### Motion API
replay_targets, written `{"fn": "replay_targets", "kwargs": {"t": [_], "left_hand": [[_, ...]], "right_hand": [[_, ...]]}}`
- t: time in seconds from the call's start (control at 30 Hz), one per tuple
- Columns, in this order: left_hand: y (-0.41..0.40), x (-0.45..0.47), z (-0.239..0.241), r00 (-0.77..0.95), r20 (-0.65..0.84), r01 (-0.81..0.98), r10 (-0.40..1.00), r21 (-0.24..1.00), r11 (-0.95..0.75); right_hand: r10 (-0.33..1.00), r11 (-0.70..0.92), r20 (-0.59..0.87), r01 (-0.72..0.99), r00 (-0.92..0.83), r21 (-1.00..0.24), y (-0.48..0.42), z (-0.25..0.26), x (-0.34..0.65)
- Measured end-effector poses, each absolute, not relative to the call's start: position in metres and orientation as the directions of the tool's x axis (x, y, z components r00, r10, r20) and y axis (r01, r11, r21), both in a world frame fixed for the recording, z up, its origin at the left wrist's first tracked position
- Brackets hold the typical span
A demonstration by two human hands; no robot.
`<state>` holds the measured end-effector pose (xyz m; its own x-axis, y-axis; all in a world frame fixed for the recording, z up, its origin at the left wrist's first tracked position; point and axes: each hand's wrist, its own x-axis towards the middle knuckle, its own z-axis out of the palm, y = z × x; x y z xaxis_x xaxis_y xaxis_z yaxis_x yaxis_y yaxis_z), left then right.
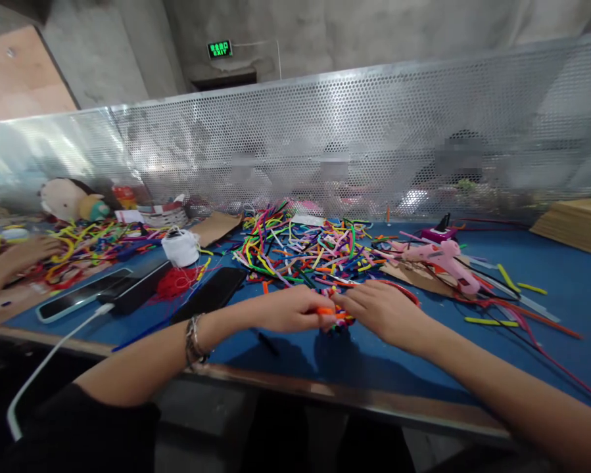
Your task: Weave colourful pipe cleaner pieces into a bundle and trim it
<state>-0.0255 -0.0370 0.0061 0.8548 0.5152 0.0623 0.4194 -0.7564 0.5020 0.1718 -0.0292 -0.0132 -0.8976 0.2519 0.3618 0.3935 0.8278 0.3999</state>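
Observation:
Between my two hands, just above the blue table near its front edge, is a small bundle of short multicoloured pipe cleaners. My left hand, bracelets at its wrist, closes around the bundle's left side, with an orange piece showing by the thumb. From the right, my right hand pinches the top of the same bundle; its fingertips partly hide it. Beyond both hands lies a large tangled heap of loose pipe cleaners. Under my left forearm rests a dark pen-like stick.
A pink hot glue gun lies on cardboard at right, amid cords and loose yellow pieces. Phones and a white yarn ball are at left. Another person's hand works at far left. A perforated metal screen stands behind.

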Motion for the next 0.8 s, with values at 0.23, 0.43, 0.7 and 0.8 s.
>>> {"fn": "replay_targets", "kwargs": {"t": [0.23, 0.43, 0.7, 0.8], "left_hand": [[-0.048, -0.054, 0.007, 0.751, 0.109, 0.464, 0.652, 0.615, -0.638], [-0.040, -0.053, -0.002, 0.630, 0.106, 0.513, 0.769, 0.687, -0.515], [-0.052, -0.040, 0.001, 0.718, -0.176, 0.284, 0.674, 0.957, -0.053], [-0.055, -0.044, 0.003, 0.748, -0.333, 0.269, 0.574, 0.943, 0.196]], "right_hand": [[0.503, 0.726, 0.181, 0.527, -0.845, 0.443, -0.033, -0.002, 0.186], [0.487, 0.663, 0.401, 0.627, -0.776, 0.409, -0.037, -0.004, 0.176], [0.360, 0.780, 0.477, 0.539, -0.802, 0.319, -0.044, -0.007, 0.157], [0.186, 0.790, 0.479, 0.421, -0.858, 0.445, -0.045, 0.004, 0.164]]}}
